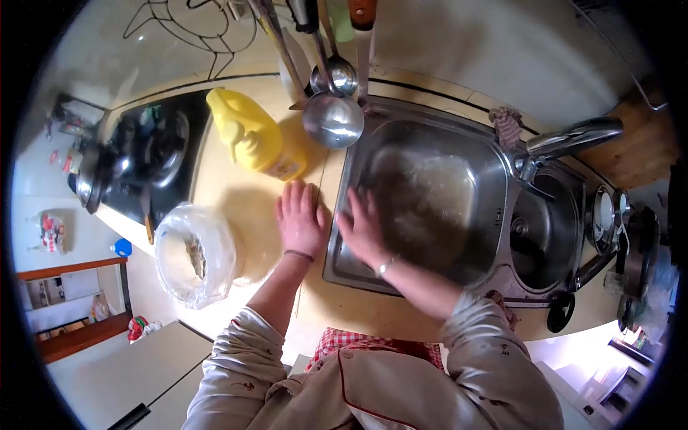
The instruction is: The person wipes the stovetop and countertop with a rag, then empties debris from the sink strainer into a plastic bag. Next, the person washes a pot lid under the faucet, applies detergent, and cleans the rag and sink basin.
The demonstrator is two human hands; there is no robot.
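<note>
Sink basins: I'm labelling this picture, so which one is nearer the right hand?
The larger, squarish basin: the right hand is at its left edge, while the smaller, rounder basin lies farther off, to its right.

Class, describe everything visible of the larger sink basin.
The larger sink basin is silvery, metal-looking and roughly rectangular with rounded corners. Dark marks dot its right wall. Cloudy liquid lies inside. It is set into the countertop, left of a smaller, rounder basin. The right hand is over its left edge; contact is unclear.
</note>
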